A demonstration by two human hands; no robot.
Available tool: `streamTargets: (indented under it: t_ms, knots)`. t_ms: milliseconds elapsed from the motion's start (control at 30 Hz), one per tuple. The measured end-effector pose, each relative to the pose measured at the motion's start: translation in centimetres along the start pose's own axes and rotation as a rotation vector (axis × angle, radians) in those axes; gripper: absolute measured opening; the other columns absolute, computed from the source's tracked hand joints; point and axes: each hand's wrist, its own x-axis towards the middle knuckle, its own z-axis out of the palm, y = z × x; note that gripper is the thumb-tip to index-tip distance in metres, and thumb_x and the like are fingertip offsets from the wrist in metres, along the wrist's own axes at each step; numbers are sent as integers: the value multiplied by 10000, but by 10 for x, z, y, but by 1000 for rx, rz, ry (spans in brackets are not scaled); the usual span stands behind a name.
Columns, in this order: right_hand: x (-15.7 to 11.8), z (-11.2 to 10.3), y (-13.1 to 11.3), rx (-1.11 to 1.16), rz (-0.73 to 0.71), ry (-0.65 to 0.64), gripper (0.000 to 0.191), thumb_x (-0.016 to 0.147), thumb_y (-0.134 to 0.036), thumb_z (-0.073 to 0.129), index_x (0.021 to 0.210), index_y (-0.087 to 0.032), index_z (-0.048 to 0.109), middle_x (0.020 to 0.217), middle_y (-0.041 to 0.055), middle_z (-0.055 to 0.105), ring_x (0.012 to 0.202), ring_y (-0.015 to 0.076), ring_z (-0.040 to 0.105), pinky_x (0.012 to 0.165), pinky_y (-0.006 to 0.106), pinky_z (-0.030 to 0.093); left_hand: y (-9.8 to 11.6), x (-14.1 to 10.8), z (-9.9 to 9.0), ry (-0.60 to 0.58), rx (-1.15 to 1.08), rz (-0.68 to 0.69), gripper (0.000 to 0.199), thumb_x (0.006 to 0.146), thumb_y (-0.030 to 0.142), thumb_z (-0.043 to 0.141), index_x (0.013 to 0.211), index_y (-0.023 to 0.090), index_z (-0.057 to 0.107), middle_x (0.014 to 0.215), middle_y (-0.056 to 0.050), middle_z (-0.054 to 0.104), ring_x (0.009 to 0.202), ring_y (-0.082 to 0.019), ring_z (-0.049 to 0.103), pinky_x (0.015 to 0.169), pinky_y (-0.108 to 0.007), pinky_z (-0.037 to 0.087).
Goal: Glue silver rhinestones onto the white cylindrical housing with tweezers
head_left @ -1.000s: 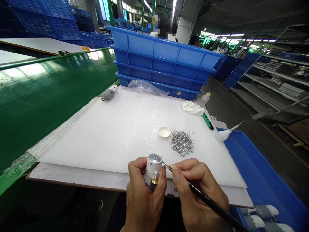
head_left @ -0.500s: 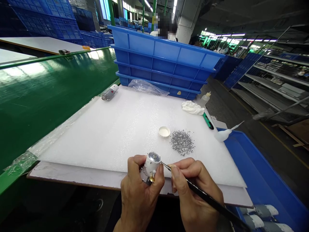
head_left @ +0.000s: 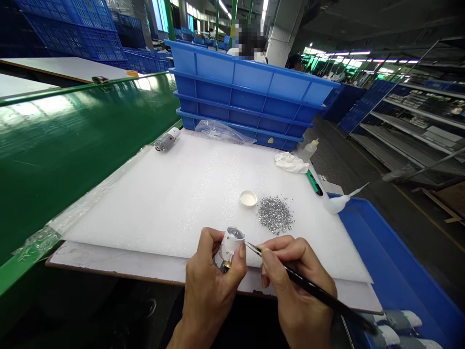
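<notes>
Left hand is wrapped round a little motor at bottom center, long axis nearly upright, top end up, while right hand pinches tweezers right beside it, pile of silver bits just beyond.

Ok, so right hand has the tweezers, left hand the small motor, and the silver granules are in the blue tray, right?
Not quite: the silver granules lie on the white foam sheet, as the head view shows. The rest stands: right hand has the tweezers, left hand the small motor.
</notes>
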Motion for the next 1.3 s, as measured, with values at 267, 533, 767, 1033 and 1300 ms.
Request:
streamTargets:
  t_ms: [267, 533, 767, 1033, 1300]
  knots:
    - [10, -30, 2, -73, -217, -164, 208, 828, -43, 683, 875, -229, 603, 875, 3, 714, 819, 132, 720, 669, 192, 603, 11, 0, -10, -618, -570, -484, 417, 932, 568, 464, 815, 186, 582, 526, 10, 601, 434, -102, 526, 464, -200, 423]
    - [20, -36, -6, -67, -318, -314, 264, 795, 16, 678, 920, -206, 611, 880, 25, 727, 799, 150, 738, 652, 225, 618, 3, -5, -8, -768, -793, -738, 626, 961, 559, 402, 611, 115, 669, 514, -45, 602, 378, -66, 539, 394, -147, 372]
    - [27, -39, -8, -112, -376, -387, 224, 816, 7, 674, 900, -187, 602, 901, 40, 731, 800, 140, 735, 645, 207, 603, -2, -6, -6, -769, -767, -713, 620, 942, 581, 442, 600, 117, 671, 513, -47, 627, 369, -83, 554, 385, -157, 408]
    - [30, -38, -8, -121, -420, -427, 195, 815, 20, 673, 891, -152, 622, 921, 65, 739, 811, 123, 731, 695, 189, 596, 4, -5, -4, -720, -682, -678, 589, 936, 557, 466, 552, 138, 620, 498, -26, 603, 380, -80, 542, 395, -155, 408]
    - [31, -36, -8, -150, -507, -420, 180, 794, 57, 670, 863, -108, 646, 857, 96, 750, 764, 120, 724, 685, 173, 593, 8, -6, -5, -643, -551, -581, 576, 923, 581, 479, 546, 159, 587, 484, -11, 583, 405, -86, 532, 448, -189, 420]
